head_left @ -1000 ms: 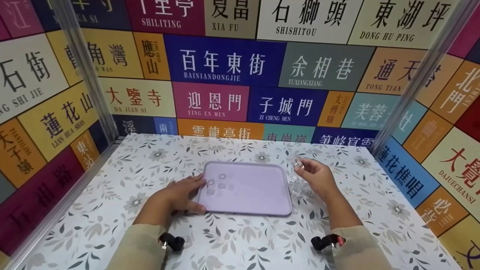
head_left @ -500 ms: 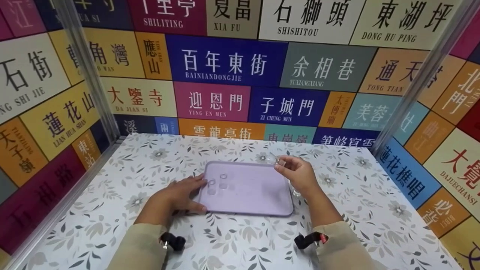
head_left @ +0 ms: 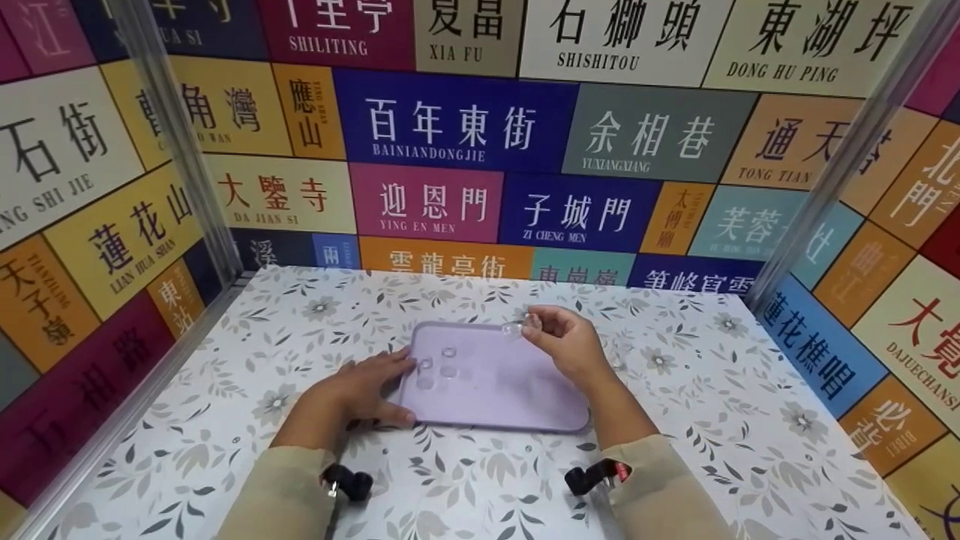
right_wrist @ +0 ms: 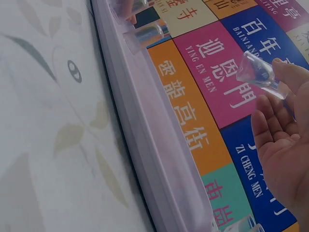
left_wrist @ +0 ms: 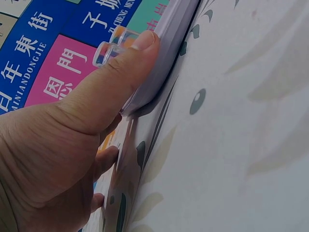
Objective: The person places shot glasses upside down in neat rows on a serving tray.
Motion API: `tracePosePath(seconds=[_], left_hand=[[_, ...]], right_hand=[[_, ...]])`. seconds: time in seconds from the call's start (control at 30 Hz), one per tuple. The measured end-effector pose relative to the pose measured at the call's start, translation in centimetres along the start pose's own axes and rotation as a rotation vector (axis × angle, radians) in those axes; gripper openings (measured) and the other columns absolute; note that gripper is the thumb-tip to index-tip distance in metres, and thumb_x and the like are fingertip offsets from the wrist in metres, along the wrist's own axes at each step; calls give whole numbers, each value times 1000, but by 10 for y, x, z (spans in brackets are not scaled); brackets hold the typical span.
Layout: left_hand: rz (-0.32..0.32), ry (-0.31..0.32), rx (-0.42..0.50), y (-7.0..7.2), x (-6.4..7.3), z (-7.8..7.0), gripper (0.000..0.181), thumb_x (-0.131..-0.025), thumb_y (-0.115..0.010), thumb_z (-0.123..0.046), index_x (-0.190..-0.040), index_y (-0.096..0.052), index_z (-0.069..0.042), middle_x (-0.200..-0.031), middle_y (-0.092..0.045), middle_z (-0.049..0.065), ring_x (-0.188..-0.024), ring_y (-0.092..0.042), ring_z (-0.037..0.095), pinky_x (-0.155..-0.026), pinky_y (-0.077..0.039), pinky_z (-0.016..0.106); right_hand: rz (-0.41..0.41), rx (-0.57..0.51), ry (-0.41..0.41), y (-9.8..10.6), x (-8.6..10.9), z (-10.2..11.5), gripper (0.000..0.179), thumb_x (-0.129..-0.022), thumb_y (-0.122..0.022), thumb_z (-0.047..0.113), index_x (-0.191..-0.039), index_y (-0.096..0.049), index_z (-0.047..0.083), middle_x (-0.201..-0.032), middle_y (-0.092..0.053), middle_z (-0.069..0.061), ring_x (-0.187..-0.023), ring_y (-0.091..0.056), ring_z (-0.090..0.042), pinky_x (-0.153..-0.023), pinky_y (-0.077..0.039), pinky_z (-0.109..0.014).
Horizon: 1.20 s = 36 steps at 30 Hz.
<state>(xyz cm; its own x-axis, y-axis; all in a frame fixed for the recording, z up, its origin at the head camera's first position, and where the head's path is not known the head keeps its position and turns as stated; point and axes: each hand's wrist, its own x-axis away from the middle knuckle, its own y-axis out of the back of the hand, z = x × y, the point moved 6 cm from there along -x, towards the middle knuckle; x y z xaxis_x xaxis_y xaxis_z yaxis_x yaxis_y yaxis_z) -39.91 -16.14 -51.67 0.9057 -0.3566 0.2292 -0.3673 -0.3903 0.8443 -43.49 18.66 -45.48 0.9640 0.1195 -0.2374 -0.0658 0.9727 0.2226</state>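
Note:
A lavender tray (head_left: 487,401) lies on the patterned tabletop. My left hand (head_left: 364,391) rests against its left end, fingers spread along the edge and thumb at the near corner. Two small clear shot glasses (head_left: 426,381) stand on the tray's left part; in the left wrist view the clear glasses (left_wrist: 102,54) show just past my thumb. Above the tray's far right edge, my right hand (head_left: 571,351) pinches another clear shot glass (right_wrist: 256,71) between thumb and fingers. The right wrist view shows this glass tilted, its wide end pointing away from the hand.
More clear glassware (head_left: 617,354) stands right of the tray, partly hidden behind my right hand. Walls of coloured sign panels (head_left: 457,120) enclose the table (head_left: 480,487) at the back and both sides, with clear corner posts.
My right hand has lifted the shot glass from beside the tray's right edge and carried it left over the tray's far side. The left hand stays at the tray's left end.

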Motion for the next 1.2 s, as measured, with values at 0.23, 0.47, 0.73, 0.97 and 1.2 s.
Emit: tracePosePath(seconds=[0.23,0.47,0.73,0.97,1.2], left_hand=[[-1,-6,-1,1,1,0,112,-73,-88,-70,-167,-34,-42,-181,-16,-17,-170,-13,29,-136,-1,68],[-9,-19,-9,0,3,-1,112,-74,-87,-70,-168,-34,-40,-181,-16,-17,-170,-14,28,-136,-2,68],[-5,-4,-11,1,1,-1,112,-72,-87,-71,-167,-34,-42,-180,-15,-18,-170,-13,28,-137,-1,67],[4,20,-1,0,0,1,114,-70,-87,-73,-166,-34,-45,-179,-15,-21,-171,-11,27,-137,0,66],[4,6,-9,0,0,0,114,-71,-86,-74,-168,-33,-42,-180,-15,-17,-170,-12,30,-136,-1,68]], right_hand=[[21,-7,-31,-20,-3,3,43,-88,-89,15,-128,-76,8,-112,-73,-3,-104,-66,-15,-84,-60,-19],[43,-43,-4,-46,-5,7,41,-87,-89,12,-126,-77,7,-109,-76,-5,-100,-67,-14,-82,-60,-19],[87,-23,19,-72,-7,6,38,-87,-89,12,-124,-79,7,-101,-74,-7,-90,-64,-14,-73,-56,-17],[161,50,-5,-82,-3,-7,38,-86,-90,16,-123,-80,10,-106,-75,-14,-92,-63,-14,-75,-54,-18],[203,99,-43,-88,0,-19,39,-86,-88,15,-122,-79,3,-99,-75,-4,-92,-63,-12,-79,-54,-22]])
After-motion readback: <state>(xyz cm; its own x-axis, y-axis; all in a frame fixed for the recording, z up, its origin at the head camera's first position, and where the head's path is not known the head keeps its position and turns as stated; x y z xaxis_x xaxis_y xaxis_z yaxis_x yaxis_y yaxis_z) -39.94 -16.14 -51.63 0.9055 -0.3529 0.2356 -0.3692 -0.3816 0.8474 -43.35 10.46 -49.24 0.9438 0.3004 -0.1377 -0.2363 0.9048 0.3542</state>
